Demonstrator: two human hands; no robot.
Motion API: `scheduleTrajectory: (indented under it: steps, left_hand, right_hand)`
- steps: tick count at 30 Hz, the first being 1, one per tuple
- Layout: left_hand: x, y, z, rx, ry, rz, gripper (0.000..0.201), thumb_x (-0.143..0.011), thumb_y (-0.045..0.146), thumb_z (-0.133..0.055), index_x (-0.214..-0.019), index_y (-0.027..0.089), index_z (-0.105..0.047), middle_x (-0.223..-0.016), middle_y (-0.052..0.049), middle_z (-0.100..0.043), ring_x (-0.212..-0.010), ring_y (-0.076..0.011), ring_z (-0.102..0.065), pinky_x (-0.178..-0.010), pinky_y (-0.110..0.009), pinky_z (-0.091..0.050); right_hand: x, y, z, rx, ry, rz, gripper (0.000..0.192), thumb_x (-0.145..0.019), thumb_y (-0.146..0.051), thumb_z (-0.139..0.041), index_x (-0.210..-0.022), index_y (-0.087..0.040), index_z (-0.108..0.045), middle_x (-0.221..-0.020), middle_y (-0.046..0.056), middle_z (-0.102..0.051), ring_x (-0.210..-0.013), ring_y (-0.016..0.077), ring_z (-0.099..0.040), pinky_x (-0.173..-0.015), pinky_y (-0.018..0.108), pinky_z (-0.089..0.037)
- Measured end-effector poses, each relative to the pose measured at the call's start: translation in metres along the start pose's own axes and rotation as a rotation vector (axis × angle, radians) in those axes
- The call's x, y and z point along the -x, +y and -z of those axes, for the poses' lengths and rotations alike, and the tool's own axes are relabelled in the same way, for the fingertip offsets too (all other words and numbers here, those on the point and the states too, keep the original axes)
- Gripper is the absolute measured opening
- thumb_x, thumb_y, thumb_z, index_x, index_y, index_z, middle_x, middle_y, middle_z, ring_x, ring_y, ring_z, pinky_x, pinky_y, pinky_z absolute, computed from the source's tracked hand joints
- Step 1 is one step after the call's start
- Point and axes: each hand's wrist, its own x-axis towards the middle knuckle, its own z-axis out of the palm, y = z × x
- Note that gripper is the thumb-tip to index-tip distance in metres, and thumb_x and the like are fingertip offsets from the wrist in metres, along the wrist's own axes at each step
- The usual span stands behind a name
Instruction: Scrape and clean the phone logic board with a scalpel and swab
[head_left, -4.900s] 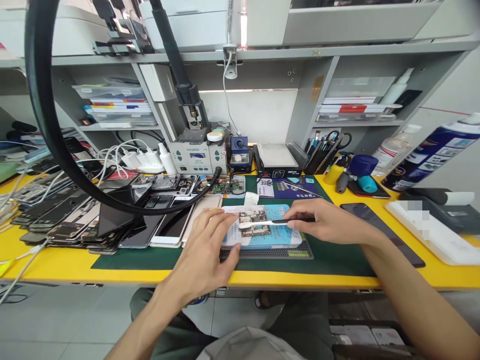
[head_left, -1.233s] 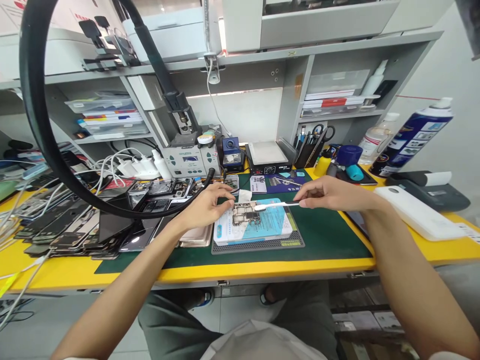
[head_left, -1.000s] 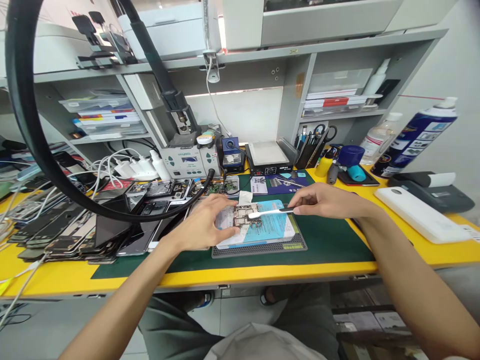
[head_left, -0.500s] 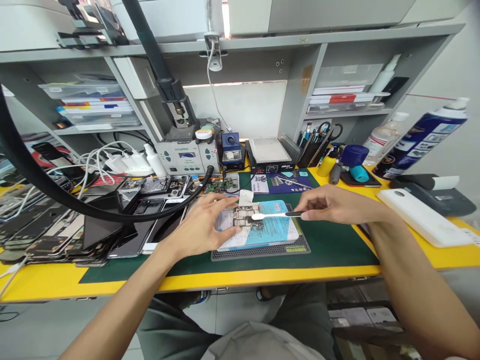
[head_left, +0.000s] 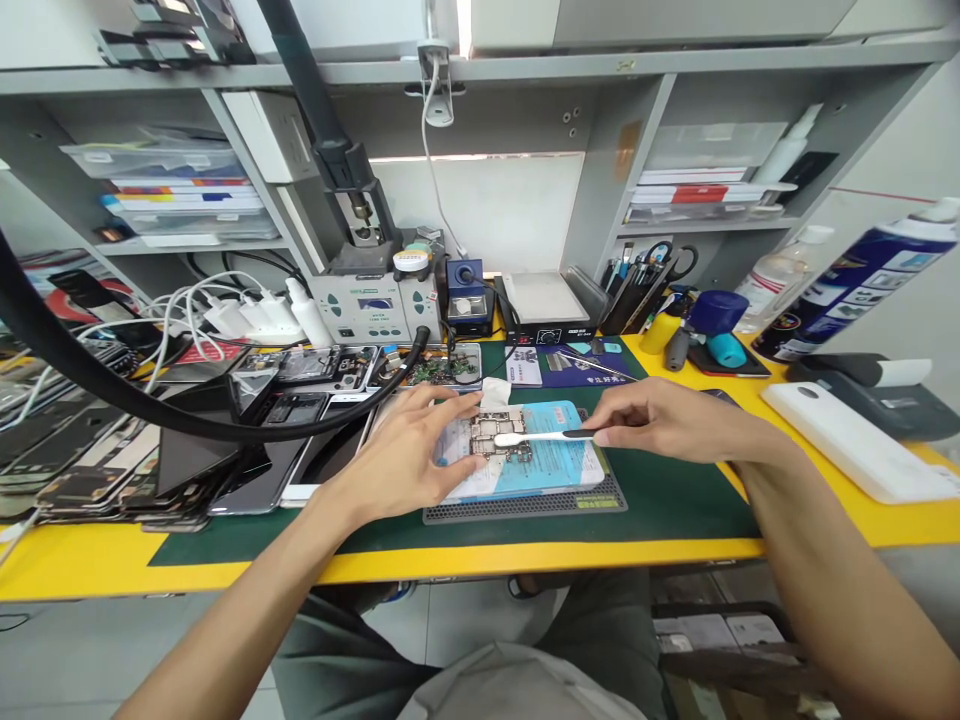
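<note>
My right hand (head_left: 646, 420) pinches the black handle of a white toothbrush (head_left: 534, 437), its head pointing left and lying over a phone circuit board (head_left: 484, 424). That board rests on a blue and white flat pack (head_left: 561, 470). My left hand (head_left: 411, 445) is at the board's left side, thumb at the near edge and forefinger at the far edge, bracketing it. A piece of white tissue (head_left: 496, 393) lies just beyond the board. Under the pack is a grey perforated mat (head_left: 517, 507). The bristles are hidden beneath the brush head.
A thick black hose (head_left: 247, 432) arcs across the left, above stacks of phone parts (head_left: 112, 480). Behind stand a hot-air station (head_left: 375, 310) and a heating plate (head_left: 546, 305). Bottles, a spray can (head_left: 855, 275) and a white slab-shaped object (head_left: 851, 440) are on the right.
The toothbrush head has shifted slightly left and down over the board, with my right hand following. My left hand keeps its place at the board. The whole view has shifted a little.
</note>
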Motion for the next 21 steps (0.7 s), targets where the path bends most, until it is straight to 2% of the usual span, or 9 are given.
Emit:
scheduleTrajectory:
  steps: [5,8,11,14,21]
  left_hand:
    - [-0.001,0.002,0.001,-0.009,0.006,-0.005,0.066,-0.092,0.049,-0.072,-0.151,0.024,-0.055,-0.145,-0.012,-0.064,-0.139,-0.0359,-0.054,-0.122,-0.053,-0.041]
    - [-0.001,0.002,0.001,-0.011,0.004,-0.009,0.066,-0.092,0.047,-0.071,-0.152,0.023,-0.054,-0.145,-0.012,-0.064,-0.139,-0.0356,-0.055,-0.121,-0.053,-0.042]
    - [-0.001,0.001,0.0,-0.009,0.007,-0.009,0.065,-0.093,0.048,-0.071,-0.151,0.025,-0.055,-0.144,-0.012,-0.064,-0.14,-0.0355,-0.054,-0.121,-0.052,-0.042]
    - [0.0,0.0,-0.001,-0.007,0.015,-0.011,0.064,-0.093,0.05,-0.071,-0.15,0.026,-0.056,-0.145,-0.012,-0.062,-0.14,-0.0358,-0.054,-0.121,-0.053,-0.042]
    - [0.002,-0.002,-0.004,0.012,0.066,-0.063,0.065,-0.095,0.046,-0.072,-0.151,0.021,-0.052,-0.143,-0.014,-0.061,-0.136,-0.0332,-0.055,-0.118,-0.051,-0.045]
  right_hand:
    - [0.01,0.007,0.017,0.065,-0.003,-0.051,0.04,-0.088,-0.061,-0.071,-0.101,-0.026,-0.085,-0.097,0.007,-0.081,-0.081,0.0268,-0.07,-0.067,0.035,-0.05]
    - [0.004,0.004,0.009,0.096,0.025,-0.028,0.041,-0.091,-0.062,-0.067,-0.1,-0.026,-0.084,-0.093,0.006,-0.08,-0.076,0.0255,-0.067,-0.063,0.034,-0.047]
    - [-0.005,-0.003,-0.005,0.094,0.042,-0.002,0.04,-0.094,-0.06,-0.063,-0.101,-0.026,-0.083,-0.097,0.006,-0.08,-0.078,0.0253,-0.067,-0.065,0.034,-0.047]
    - [-0.006,-0.006,-0.009,0.091,0.052,0.008,0.037,-0.094,-0.058,-0.064,-0.101,-0.026,-0.082,-0.1,0.007,-0.08,-0.081,0.0257,-0.068,-0.067,0.034,-0.047]
    - [0.015,0.012,0.02,0.087,0.058,-0.049,0.042,-0.09,-0.066,-0.07,-0.1,-0.027,-0.083,-0.095,0.007,-0.079,-0.08,0.0275,-0.069,-0.065,0.035,-0.046]
